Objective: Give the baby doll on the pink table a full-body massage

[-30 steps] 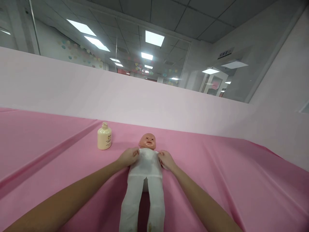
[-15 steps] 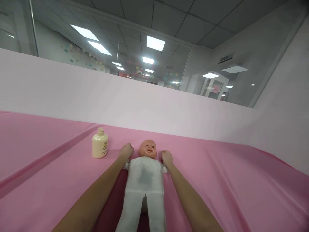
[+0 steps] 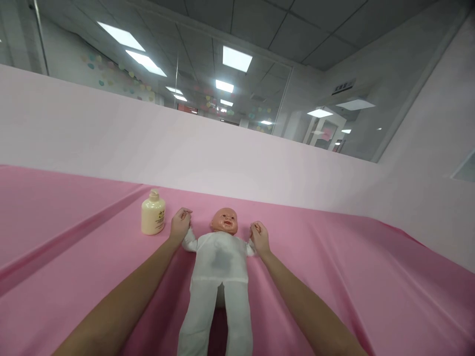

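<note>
Doll [image 3: 219,257] lies face up on the pink sheet [image 3: 334,277], long axis 12 to 6, head at 12. Your left hand [image 3: 180,225] is curled shut on its sleeve at 10, your right hand [image 3: 260,236] likewise at 2; bottle [image 3: 153,213] just left.

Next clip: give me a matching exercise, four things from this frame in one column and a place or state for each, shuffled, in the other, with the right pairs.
Things:
1. baby doll
2. lotion bottle
3. left hand
4. right hand

Places or states:
A. stands upright on the pink sheet, to the doll's left in the picture
B. closed around the end of the doll's arm nearer the bottle
C. lies face up in a white suit, arms spread
D. closed around the end of the doll's arm farther from the bottle

Pairs: 1-C, 2-A, 3-B, 4-D
</note>
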Demonstrator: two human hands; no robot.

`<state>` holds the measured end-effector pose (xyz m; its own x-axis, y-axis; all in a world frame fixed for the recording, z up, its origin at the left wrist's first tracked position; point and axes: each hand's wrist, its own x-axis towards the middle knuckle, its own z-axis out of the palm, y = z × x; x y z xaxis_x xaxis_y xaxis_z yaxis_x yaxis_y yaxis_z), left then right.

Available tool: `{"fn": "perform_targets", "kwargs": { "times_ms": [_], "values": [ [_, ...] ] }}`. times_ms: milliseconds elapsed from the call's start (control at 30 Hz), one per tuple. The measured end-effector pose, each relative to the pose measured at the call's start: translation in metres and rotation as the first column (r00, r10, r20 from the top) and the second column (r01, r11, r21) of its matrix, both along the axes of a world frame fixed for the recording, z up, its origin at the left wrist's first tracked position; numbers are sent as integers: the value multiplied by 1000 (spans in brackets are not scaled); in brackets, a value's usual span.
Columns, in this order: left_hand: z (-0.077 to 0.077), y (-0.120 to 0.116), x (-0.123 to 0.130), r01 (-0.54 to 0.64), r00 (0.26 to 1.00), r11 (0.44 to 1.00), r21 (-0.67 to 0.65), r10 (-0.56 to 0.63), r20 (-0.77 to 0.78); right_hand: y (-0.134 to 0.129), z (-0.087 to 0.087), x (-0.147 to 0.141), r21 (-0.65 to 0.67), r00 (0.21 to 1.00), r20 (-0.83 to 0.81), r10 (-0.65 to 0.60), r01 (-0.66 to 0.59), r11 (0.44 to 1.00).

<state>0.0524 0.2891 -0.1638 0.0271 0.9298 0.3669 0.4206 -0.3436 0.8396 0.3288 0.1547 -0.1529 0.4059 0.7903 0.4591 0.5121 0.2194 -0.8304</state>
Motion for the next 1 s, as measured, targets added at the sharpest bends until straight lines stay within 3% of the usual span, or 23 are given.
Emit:
{"fn": "perform_targets", "kwargs": {
  "times_ms": [100, 200, 233, 300, 400, 600, 700, 767, 867, 933, 1000],
  "values": [
    [10, -19, -18, 205, 977, 977, 56, -207, 40, -32, 11, 1, 20, 965, -102, 241, -240, 971],
    [5, -49, -30, 488, 872, 871, 50, -485, -65, -60, 4, -10, -158, 906, -134, 401, -419, 894],
    [0, -60, -32, 524, 848, 850, 41, -517, -116, -66, -2, -15, -227, 891, -155, 427, -452, 863],
    [-10, -79, -32, 540, 825, 841, 20, -525, -209, -72, -14, -26, -263, 912, -112, 395, -410, 873],
    [-19, -94, -30, 482, 842, 875, 36, -452, -295, -70, -25, -36, -233, 945, 27, 326, -312, 921],
    [-17, -105, -24, 524, 758, 851, 40, -444, -478, -66, -26, -40, -205, 959, 79, 271, -251, 946],
    [-5, -100, -13, 539, 734, 842, 29, -452, -507, -53, -12, -34, -280, 959, -91, 267, -282, 918],
    [11, -84, 1, 488, 781, 873, -2, -438, -445, -33, 5, -25, -301, 955, -209, 208, -265, 916],
    [32, -48, 24, 283, 899, 957, -71, -290, -329, 6, 26, -9, -238, 975, -194, 110, -155, 959],
    [34, -23, 38, 216, 911, 973, -76, -229, -344, 27, 25, -3, -242, 986, -163, 37, -76, 967],
    [24, -4, 46, 142, 911, 985, -96, -168, -378, 40, 13, -3, -264, 992, -119, -35, 2, 965]
  ]
}}
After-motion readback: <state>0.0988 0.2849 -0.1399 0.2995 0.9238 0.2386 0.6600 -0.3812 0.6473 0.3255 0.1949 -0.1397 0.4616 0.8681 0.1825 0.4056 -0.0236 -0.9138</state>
